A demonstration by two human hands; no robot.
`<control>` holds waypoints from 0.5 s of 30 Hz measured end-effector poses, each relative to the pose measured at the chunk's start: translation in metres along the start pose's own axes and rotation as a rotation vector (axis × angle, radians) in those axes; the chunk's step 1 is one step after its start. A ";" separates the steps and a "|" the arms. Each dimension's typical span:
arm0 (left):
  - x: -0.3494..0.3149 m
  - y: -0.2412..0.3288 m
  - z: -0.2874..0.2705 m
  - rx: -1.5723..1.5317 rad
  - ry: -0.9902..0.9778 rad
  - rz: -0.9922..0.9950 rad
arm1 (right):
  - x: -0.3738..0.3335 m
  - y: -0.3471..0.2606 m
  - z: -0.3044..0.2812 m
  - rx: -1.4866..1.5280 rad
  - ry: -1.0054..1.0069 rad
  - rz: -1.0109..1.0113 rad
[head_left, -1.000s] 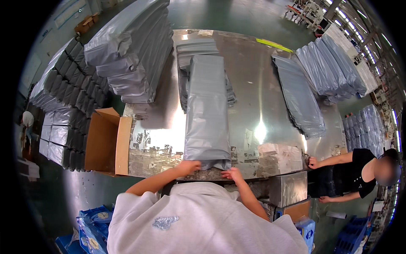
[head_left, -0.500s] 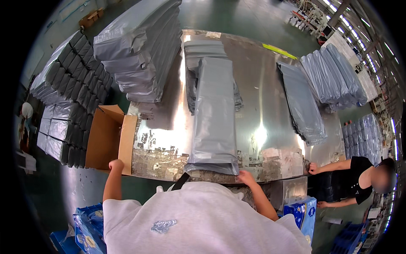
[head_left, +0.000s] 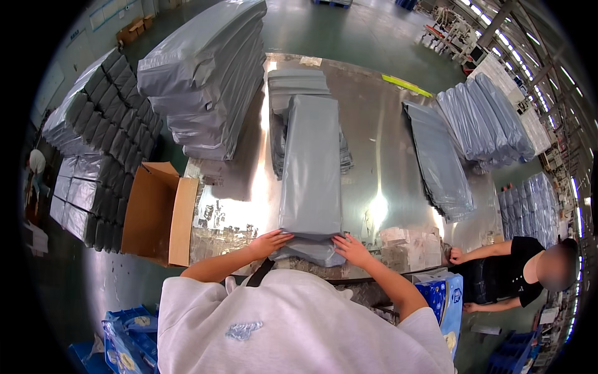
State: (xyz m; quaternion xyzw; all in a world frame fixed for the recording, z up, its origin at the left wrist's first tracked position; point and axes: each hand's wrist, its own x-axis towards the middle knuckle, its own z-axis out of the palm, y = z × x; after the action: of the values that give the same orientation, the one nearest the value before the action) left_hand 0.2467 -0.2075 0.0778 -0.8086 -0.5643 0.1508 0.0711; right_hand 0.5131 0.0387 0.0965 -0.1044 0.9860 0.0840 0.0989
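Note:
A long grey plastic-wrapped package (head_left: 309,165) lies lengthwise on the shiny metal table (head_left: 380,156), its near end at the table's front edge. My left hand (head_left: 269,242) rests on the near left corner of the package. My right hand (head_left: 352,249) presses on its near right corner, on the folded end flap (head_left: 309,251). Both hands lie flat on the wrap, fingers spread. Under the far part of the package lies a pile of flat grey bags (head_left: 296,84).
A tall stack of grey packages (head_left: 205,75) stands at the table's left. An open cardboard box (head_left: 156,212) sits to my left. Flat grey bags (head_left: 439,162) lie at the right. More grey stacks (head_left: 489,118) are beyond. Another person (head_left: 511,271) stands at the right.
My left hand, down at the left side half a second ago, has come back onto the package's near end. The package has shifted slightly toward me.

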 end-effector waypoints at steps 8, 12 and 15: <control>-0.018 -0.057 0.013 -0.950 0.311 -0.432 | 0.004 0.048 0.019 0.857 0.386 0.540; 0.021 -0.076 0.031 -1.114 0.241 -0.634 | 0.044 0.073 0.044 1.265 0.129 0.793; 0.054 -0.055 0.061 -1.061 0.489 -0.809 | 0.084 0.071 0.063 1.288 0.215 0.976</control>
State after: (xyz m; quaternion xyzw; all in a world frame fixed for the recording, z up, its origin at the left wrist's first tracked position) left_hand 0.1955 -0.1407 0.0265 -0.4718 -0.7854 -0.3685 -0.1573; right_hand 0.4276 0.1023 0.0283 0.4068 0.7794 -0.4764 -0.0033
